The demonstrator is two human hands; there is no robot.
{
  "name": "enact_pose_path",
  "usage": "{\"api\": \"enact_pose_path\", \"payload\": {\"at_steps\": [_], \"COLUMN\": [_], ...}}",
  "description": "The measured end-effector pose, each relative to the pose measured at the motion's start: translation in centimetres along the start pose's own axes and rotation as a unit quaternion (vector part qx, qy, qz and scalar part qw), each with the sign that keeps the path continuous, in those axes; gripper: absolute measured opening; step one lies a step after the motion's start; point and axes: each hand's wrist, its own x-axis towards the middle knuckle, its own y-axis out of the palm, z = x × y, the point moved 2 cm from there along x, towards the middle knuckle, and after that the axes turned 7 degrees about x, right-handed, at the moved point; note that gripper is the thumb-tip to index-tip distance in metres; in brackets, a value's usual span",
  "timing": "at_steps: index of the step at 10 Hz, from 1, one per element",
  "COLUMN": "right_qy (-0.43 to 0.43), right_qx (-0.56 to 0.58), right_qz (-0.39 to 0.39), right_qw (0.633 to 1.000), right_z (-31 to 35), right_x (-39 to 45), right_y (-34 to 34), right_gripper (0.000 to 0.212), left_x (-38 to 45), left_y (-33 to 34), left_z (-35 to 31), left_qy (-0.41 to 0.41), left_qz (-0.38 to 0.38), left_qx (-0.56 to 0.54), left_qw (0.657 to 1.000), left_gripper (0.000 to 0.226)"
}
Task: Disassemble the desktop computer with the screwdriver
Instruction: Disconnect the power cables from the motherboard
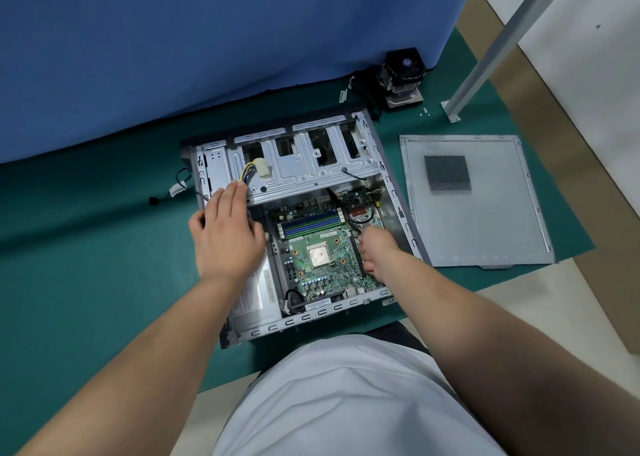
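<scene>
The computer case (301, 220) lies on its side on the green mat (86, 247), open side up, with the motherboard (322, 247) exposed and the bare CPU (319, 253) at its centre. Blue memory slots (310, 225) run above the CPU. The power supply (256, 296) sits in the near left corner of the case.

The left hand (227, 233) is flat with fingers straight, resting over the left part of the case, fingertips at the yellow-and-black cable bundle (250, 173) by the drive cage (301, 164). The right hand (379, 253) is inside the case at the right edge of the motherboard, fingers curled downward; whether it holds anything cannot be told.

The removed side panel (474, 202) lies flat on the mat just right of the case. The CPU cooler (401, 77) stands behind the case, against the blue curtain (207, 39). A few loose screws (425, 112) lie near a metal post (485, 53).
</scene>
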Motion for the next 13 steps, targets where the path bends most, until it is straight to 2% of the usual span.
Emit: {"api": "enact_pose_path", "payload": {"at_steps": [2,4,6,7,8,9,10,11,12,13], "right_qy": [-0.013,-0.016,-0.107,-0.162,-0.22,-0.291,-0.348,-0.389,-0.41,-0.479], "right_qx": [-0.065,0.024,0.074,-0.065,-0.213,-0.409,-0.525,-0.64,-0.682,-0.706], "right_qz": [0.017,0.011,0.055,0.07,0.085,0.091,0.038,-0.046,-0.084,-0.112], "right_qw": [0.998,1.0,0.99,0.982,0.948,0.86,0.776,0.661,0.6,0.51], "right_z": [0.2,0.3,0.9,1.3,2.1,3.5,4.5,6.0,6.7,7.6], "right_x": [-0.3,-0.4,-1.4,-2.6,-3.8,-5.8,-7.2,-9.1,-10.2,-11.1], "right_y": [0.3,0.0,0.2,0.4,0.2,-0.5,-1.1,-1.9,-1.7,-1.4], "right_gripper": [0.039,0.028,0.027,0.026,0.029,0.03,0.026,0.019,0.029,0.023], "left_x": [0.0,0.0,-0.1,-0.2,-0.4,-0.8,-1.2,-0.9,-0.4,0.4], "left_y": [0.0,0.1,0.1,-0.1,-0.2,-0.3,-0.4,-0.3,-0.2,-0.2], "left_z": [0.0,0.0,0.1,0.2,0.2,-0.8,-2.5,-6.1,-8.4,-11.1], "left_qy": [0.0,0.0,0.003,0.004,0.015,0.083,0.157,0.237,0.213,0.147], "left_qz": [0.001,0.004,-0.004,-0.003,-0.005,-0.022,-0.024,0.034,0.114,0.184], "left_qx": [0.0,-0.005,-0.025,-0.042,-0.047,-0.061,-0.085,-0.151,-0.237,-0.355], "left_qw": [1.0,1.0,1.0,0.999,0.999,0.994,0.984,0.959,0.941,0.905], "left_gripper": [0.064,0.064,0.064,0.068,0.069,0.061,0.057,0.054,0.056,0.056]}}
